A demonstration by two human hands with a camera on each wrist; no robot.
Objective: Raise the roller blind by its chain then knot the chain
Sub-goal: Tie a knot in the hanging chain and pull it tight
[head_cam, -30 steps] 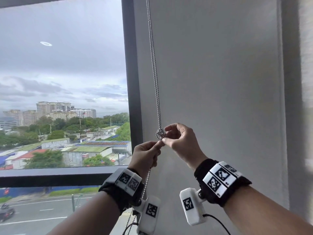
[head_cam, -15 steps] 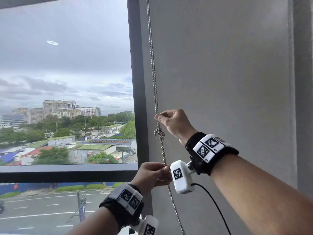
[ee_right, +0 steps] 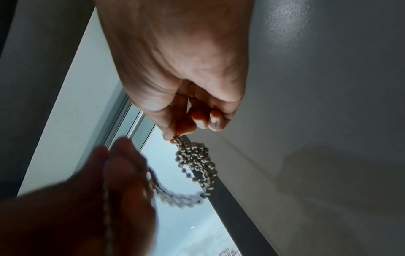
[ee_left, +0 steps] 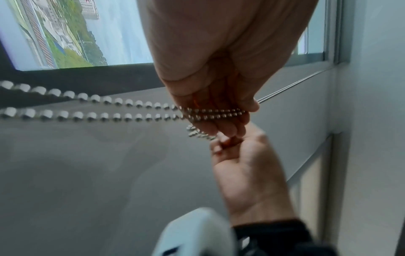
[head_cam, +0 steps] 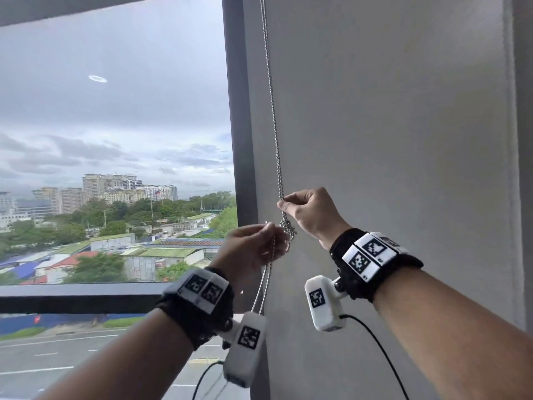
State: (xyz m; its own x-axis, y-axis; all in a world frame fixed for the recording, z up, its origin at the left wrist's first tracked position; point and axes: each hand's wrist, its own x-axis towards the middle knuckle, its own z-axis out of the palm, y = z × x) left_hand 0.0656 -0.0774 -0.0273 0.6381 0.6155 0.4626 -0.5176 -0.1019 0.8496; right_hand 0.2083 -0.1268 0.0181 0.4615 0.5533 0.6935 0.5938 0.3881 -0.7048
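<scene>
A silver bead chain (head_cam: 272, 122) hangs down along the dark window frame (head_cam: 236, 134). It has a bunched knot (head_cam: 288, 226), also clear in the right wrist view as a knot (ee_right: 196, 161). My right hand (head_cam: 310, 210) pinches the chain just above the knot between thumb and forefinger. My left hand (head_cam: 253, 249) sits lower left of the knot with both strands of the chain (ee_left: 122, 109) running through its curled fingers. Below that hand the loop (head_cam: 262, 293) hangs slack. The right hand (ee_left: 247, 166) appears beyond my left fingers in the left wrist view.
A grey wall (head_cam: 389, 140) fills the right side behind the chain. To the left is window glass (head_cam: 115, 140) with a city view and a dark sill rail (head_cam: 80, 298). Camera cables (head_cam: 380, 350) dangle under both wrists.
My left hand has risen from well below the knot to just beside it, bringing the lower strands up. The right hand keeps its pinch above the knot.
</scene>
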